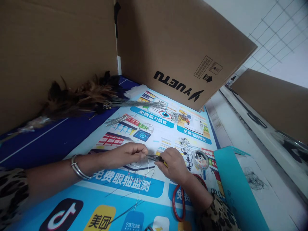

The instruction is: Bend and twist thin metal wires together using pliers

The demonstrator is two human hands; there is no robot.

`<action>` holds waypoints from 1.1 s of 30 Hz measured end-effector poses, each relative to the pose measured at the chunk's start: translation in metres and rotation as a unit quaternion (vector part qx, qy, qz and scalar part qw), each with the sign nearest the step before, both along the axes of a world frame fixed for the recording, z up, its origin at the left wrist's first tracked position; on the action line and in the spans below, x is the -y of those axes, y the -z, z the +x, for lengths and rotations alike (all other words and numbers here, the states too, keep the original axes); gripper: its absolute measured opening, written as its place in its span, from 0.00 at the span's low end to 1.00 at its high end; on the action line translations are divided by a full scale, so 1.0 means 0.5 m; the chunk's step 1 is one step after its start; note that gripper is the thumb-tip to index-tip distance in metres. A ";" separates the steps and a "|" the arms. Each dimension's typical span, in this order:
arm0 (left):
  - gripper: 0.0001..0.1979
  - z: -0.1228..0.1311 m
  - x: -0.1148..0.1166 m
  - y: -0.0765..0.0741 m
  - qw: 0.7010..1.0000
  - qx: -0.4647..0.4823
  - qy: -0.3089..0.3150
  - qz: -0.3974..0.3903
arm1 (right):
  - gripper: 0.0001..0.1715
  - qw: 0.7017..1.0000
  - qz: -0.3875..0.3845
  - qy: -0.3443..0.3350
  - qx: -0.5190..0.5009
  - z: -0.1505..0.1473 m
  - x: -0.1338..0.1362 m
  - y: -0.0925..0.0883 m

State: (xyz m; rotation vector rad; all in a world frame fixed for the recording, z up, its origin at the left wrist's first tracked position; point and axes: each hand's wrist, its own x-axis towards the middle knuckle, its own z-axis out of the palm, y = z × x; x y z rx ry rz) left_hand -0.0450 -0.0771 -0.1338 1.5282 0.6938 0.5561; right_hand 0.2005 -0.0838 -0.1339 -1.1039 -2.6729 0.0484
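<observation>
My left hand [131, 154] is closed, with thumb and forefinger pinched at the tip of the pliers; a thin wire appears to be between them. In my right hand [175, 165] is a pair of pliers [154, 157], its dark jaws pointing left and meeting the left fingertips. Below the hands, a fine wire piece with small pinkish beads [143, 177] hangs or lies over the printed sheet; I cannot tell which. Red-handled scissors [184, 205] lie partly under my right forearm.
Straight wires [144, 103] lie bundled beyond the hands, beside brown feathers [79, 96]. Black loops [185, 147] and a round clear-looking dish [201, 159] sit right. Cardboard boxes [168, 41] wall the back. A turquoise box [240, 195] holds tangled wire [255, 179].
</observation>
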 end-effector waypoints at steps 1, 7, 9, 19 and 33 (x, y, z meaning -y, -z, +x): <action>0.12 0.000 0.000 -0.001 1.000 -0.004 0.000 0.001 | 0.21 1.000 0.000 0.000 0.001 0.000 0.000 0.001; 0.12 -0.001 -0.001 -0.002 1.000 -0.001 0.012 -0.009 | 0.21 1.000 0.005 -0.001 0.002 0.001 0.001 0.004; 0.13 -0.002 -0.001 -0.001 1.000 0.001 0.014 -0.012 | 0.21 1.000 0.010 0.003 0.004 -0.001 0.002 0.003; 0.13 0.000 -0.002 -0.001 1.000 -0.018 0.008 0.000 | 0.21 1.000 0.006 0.001 0.007 -0.004 0.004 0.002; 0.13 -0.002 0.000 0.000 1.000 -0.019 0.000 -0.009 | 0.22 1.000 -0.001 0.009 0.000 -0.003 0.005 0.003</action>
